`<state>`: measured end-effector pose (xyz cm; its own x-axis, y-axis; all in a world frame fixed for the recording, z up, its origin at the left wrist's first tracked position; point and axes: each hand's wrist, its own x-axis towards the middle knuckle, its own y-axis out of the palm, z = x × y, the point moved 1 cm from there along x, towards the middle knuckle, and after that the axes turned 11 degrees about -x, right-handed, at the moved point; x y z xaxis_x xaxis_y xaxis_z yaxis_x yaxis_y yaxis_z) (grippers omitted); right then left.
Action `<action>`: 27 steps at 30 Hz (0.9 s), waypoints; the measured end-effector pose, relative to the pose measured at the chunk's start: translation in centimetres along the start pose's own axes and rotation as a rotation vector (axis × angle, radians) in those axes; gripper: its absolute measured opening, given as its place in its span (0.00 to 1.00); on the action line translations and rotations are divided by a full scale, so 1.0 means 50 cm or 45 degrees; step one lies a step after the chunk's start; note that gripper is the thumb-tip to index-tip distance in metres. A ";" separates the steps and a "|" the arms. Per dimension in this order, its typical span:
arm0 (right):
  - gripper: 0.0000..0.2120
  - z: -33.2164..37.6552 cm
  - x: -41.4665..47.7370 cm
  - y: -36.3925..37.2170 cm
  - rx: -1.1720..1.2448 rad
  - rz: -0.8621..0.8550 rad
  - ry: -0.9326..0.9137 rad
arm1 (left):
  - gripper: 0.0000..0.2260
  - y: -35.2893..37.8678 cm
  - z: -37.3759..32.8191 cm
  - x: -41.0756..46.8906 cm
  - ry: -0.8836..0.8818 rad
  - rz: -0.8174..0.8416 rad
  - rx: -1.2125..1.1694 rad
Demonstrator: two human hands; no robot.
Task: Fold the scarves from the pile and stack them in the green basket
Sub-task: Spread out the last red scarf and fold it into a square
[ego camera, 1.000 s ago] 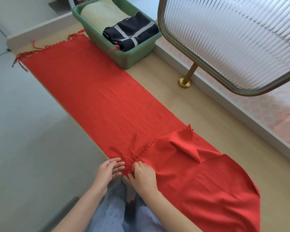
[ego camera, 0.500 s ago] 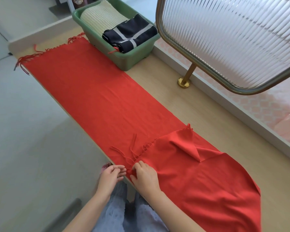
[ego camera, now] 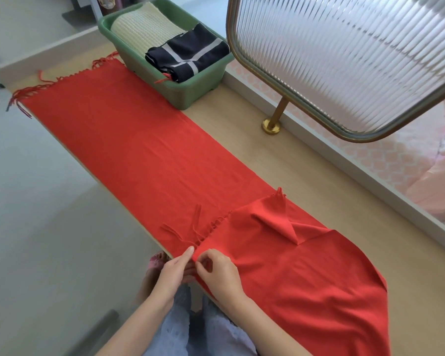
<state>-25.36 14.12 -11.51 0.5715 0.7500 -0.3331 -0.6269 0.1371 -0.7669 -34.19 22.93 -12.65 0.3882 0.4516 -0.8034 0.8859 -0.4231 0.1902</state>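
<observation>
**Red scarf, first fold: squaring up the near corner**

So the red scarf (ego camera: pixel 144 155) is laid out flat along the front edge of the table (ego camera: pixel 306 188). Its far tasselled end sits just beside the green basket (ego camera: pixel 190 95), and the near end is flipped back over itself, so that end's fringe (ego camera: pixel 190 227) lies across the middle of the cloth.

My right hand (ego camera: pixel 221 276) pinches the front corner of that flipped layer between thumb and forefinger. I've got it there because that corner has to line up with the edge underneath, or the fold goes crooked. My left hand (ego camera: pixel 171 274) is right next to it at the table edge, one digit stretched out onto the cloth. The rest of it tucks below the edge, so honestly I can't tell whether it's gripping anything or just steadying.

The top layer isn't flat yet. There's a puckered ridge (ego camera: pixel 280 222) standing up in it, which I reckon needs smoothing before I fold again.

The basket already holds a cream scarf (ego camera: pixel 144 34) and a navy striped scarf (ego camera: pixel 190 55) side by side, so this one looks like number three. A ribbed glass screen (ego camera: pixel 344 60) hangs over the back of the table.
</observation>
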 end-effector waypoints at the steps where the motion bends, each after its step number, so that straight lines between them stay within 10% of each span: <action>1: 0.05 0.000 -0.003 -0.004 0.013 0.022 -0.013 | 0.11 0.003 0.002 0.002 0.004 0.022 0.015; 9: 0.11 -0.160 0.101 -0.170 0.193 -0.541 0.404 | 0.05 0.001 0.019 0.016 -0.023 -0.026 -0.006; 17: 0.24 -0.295 0.220 -0.264 0.233 -0.272 0.831 | 0.07 0.012 0.039 -0.004 -0.043 0.063 -0.036; 22: 0.06 -0.262 0.222 -0.257 0.375 -0.375 0.592 | 0.07 0.025 0.040 -0.016 -0.011 0.064 -0.113; 27: 0.12 -0.175 0.221 -0.290 0.495 -0.410 0.177 | 0.06 0.039 0.022 -0.028 0.018 0.028 -0.344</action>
<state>-5.32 14.75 -8.87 0.8160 0.5409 -0.2039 -0.5431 0.5965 -0.5909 -33.27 20.61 -11.78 0.4097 0.4563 -0.7899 0.9122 -0.2085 0.3527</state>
